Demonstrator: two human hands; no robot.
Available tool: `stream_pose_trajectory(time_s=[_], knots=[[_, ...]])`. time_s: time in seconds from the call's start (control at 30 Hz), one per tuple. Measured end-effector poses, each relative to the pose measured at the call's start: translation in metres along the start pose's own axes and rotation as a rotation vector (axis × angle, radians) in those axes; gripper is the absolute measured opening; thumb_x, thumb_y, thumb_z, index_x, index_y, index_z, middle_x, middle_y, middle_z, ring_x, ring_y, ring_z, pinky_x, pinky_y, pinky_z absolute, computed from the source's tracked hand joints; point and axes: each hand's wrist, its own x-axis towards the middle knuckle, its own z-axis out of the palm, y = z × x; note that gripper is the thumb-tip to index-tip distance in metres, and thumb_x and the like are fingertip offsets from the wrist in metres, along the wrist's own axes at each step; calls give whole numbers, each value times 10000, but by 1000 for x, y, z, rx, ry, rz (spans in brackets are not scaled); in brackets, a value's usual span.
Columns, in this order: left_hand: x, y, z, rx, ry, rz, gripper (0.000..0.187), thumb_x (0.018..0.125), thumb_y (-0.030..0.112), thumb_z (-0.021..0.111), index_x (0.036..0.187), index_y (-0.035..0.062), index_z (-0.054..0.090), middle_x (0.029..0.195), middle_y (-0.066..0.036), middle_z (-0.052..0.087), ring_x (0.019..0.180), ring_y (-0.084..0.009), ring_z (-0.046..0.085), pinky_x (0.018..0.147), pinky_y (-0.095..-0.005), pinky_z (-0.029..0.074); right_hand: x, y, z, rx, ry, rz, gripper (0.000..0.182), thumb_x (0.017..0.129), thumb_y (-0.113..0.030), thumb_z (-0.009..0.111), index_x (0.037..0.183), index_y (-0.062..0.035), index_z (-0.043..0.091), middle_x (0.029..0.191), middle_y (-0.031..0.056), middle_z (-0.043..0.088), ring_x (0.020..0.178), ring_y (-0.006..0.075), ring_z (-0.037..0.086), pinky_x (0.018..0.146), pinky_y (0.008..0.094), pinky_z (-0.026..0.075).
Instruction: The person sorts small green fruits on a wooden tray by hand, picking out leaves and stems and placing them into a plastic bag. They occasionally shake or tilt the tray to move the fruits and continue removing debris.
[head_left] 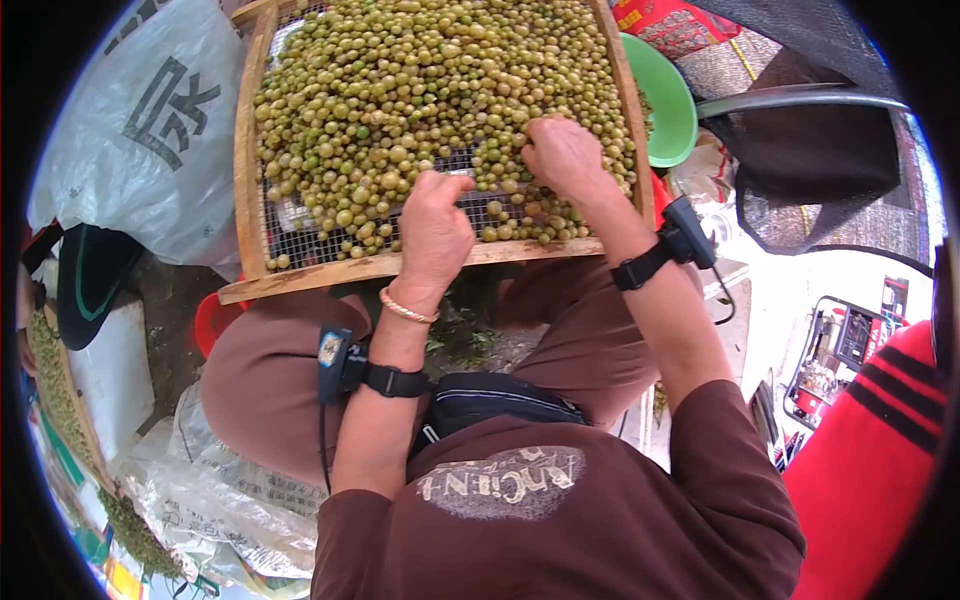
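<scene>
Green berries (pixel 420 70) heap just beyond both my hands, right grip (pixel 563 155) curled nearer them, left grip (pixel 432 228) loosely closed, empty.

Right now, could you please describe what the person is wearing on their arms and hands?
Both hands are bare. The left hand has a beaded bracelet at the wrist and a black strap with a blue-faced device and a dangling cable on the forearm. The right hand has a black wrist strap carrying a black device. Brown sleeves are pushed up.
</scene>
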Motion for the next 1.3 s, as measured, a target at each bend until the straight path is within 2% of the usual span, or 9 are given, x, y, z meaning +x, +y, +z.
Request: stream_pose_trajectory(time_s=[0.37,0.53,0.67,0.8,0.9,1.0,1.07,1.23,1.3], knots=[[1,41,13,91,-94,197,176,666,38,628,842,42,621,868,-108,551,856,-289,553,700,-372,457,-53,119,-95,178,-38,240,220,695,-137,562,850,1,635,753,215,619,732,338,618,670,412,484],[-5,74,65,175,-327,346,326,707,168,654,1013,76,589,1243,-202,446,1168,-390,403,929,-467,340,-82,111,-89,246,-142,362,477,686,-135,624,1134,5,537,800,187,635,709,283,631,652,368,488],[3,54,90,345,-279,374,258,744,196,624,986,113,592,1289,-213,405,1183,-387,393,934,-471,336,-78,74,-57,258,-393,386,350,666,-139,625,930,67,524,907,280,597,894,359,604,711,408,503],[20,36,90,470,-236,403,161,764,196,597,879,84,583,1260,-213,426,1187,-349,403,956,-472,325,-55,60,-36,305,-289,431,398,644,-105,677,951,86,510,925,280,603,848,349,629,635,392,535],[37,18,71,533,-176,388,142,775,153,587,899,83,581,1199,-181,487,1101,-324,468,884,-432,372,-21,42,-45,499,-589,610,489,641,-104,718,1020,105,492,915,267,614,751,292,657,579,364,551],[55,-7,35,507,-11,389,79,811,124,535,837,60,574,979,-114,571,919,-262,553,760,-379,426,3,29,-39,1163,-447,350,524,681,-149,710,1078,108,483,879,245,623,637,241,657,557,332,557],[59,-11,-1,508,-29,220,91,831,129,534,854,54,578,897,-108,592,784,-262,593,646,-374,468,16,20,-78,981,-452,355,628,738,-168,651,1279,12,388,1044,182,595,742,203,635,614,308,560],[63,-45,-41,454,117,147,157,825,140,562,942,44,605,867,-116,620,719,-245,619,613,-351,492,23,85,-34,223,-202,222,363,753,-217,586,1031,14,613,839,237,623,704,307,639,616,388,524],[65,-45,-48,60,35,-261,221,805,141,587,996,34,613,869,-109,634,746,-202,629,627,-320,493,14,87,-30,47,-204,168,344,745,-193,572,1025,1,621,853,244,622,734,334,631,659,407,517]])
